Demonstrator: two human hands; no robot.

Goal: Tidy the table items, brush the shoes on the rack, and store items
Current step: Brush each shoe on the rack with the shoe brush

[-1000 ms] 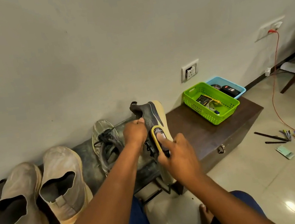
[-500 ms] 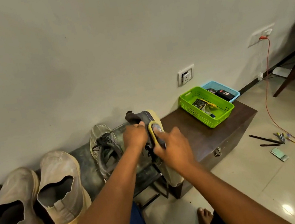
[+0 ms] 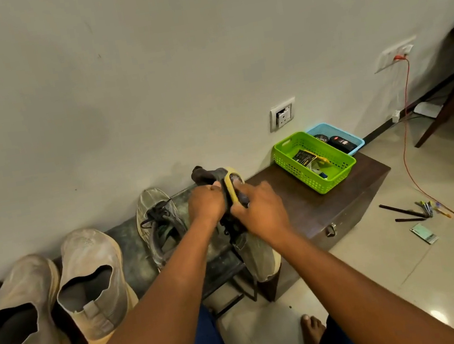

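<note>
A pale tiled floor (image 3: 388,280) ran up to a plain wall (image 3: 144,80), with a low rack (image 3: 130,248) and a dark wooden desk (image 3: 315,205) set along it. Nearest, both forearms reached forward to meet over the rack's right end. The left hand (image 3: 206,206) was curled round the upper of a grey shoe (image 3: 258,252), holding it off the rack and tipped on its side, heel away, toe down toward the floor. Touching it on the right, the right hand (image 3: 259,213) gripped a yellow brush (image 3: 233,190), fingers closed round its back, bristles pressed against the shoe's side.

Just left of the left hand its mate, a laced shoe (image 3: 160,228), lay on the rack; farther left stood two beige boots (image 3: 94,284). Well right of the right hand, pens (image 3: 407,213) and a card (image 3: 424,233) lay loose on the floor. Beyond the hands, at the desk's far end, a green basket (image 3: 286,156) sat beside a blue one (image 3: 352,140).

The brushing step appeared to be in hand, on this first shoe. Next would likely call for turning the shoe to an unbrushed face, then setting it back and taking up its mate; the boots looked dusty and untouched.
</note>
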